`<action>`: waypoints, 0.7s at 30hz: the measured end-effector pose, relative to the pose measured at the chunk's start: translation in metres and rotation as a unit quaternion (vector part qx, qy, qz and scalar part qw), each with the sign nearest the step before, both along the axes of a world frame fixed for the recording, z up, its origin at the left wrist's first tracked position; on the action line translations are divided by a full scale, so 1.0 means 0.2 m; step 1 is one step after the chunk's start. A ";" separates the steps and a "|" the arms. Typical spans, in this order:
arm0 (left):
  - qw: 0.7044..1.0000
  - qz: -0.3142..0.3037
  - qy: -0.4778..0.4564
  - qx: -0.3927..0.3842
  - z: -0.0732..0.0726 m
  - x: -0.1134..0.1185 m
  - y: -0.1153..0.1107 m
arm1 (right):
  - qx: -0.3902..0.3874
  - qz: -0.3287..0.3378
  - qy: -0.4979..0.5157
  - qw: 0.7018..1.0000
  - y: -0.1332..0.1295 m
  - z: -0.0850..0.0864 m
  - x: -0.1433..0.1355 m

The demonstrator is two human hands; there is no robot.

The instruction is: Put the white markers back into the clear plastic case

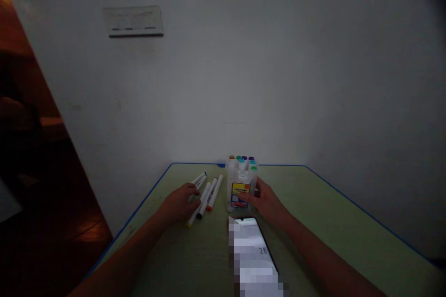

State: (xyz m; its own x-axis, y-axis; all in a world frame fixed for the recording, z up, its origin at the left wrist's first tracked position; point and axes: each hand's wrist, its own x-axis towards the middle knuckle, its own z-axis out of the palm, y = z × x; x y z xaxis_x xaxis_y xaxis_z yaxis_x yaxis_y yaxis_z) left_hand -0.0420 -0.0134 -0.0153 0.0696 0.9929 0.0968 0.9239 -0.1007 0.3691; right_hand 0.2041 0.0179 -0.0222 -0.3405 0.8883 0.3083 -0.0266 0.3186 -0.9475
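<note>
1 bare right hand [266,202] clasps the translucent plastic, yellow-labelled marker case [240,188] from 3 o'clock; light, steady pressure should keep it upright. White cylindrical markers [207,198] lie at its 9 o'clock, the bare left hand [181,202] curled over some, closure unclear.

one clear case [239,188]; seven visible markers [241,163] inside; five visible loose markers [215,193]; one phone [248,232]; two hands [264,198]

A pale green tabletop [324,195] edged in blue carries a translucent marker case [240,186] upright near the middle of its far edge, loose white markers [207,198] between case and left edge, and a lit smartphone [249,240] roughly midway between the side edges.
</note>
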 end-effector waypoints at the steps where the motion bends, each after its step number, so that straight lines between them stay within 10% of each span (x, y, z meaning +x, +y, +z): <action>1: 1.000 0.001 0.000 -0.001 0.00 0.00 0.00 | 0.000 0.001 0.000 1.000 0.00 0.00 0.00; 21: 1.000 -0.005 0.005 0.001 -0.01 -0.01 0.01 | 0.003 -0.006 0.014 1.000 -0.01 0.00 0.00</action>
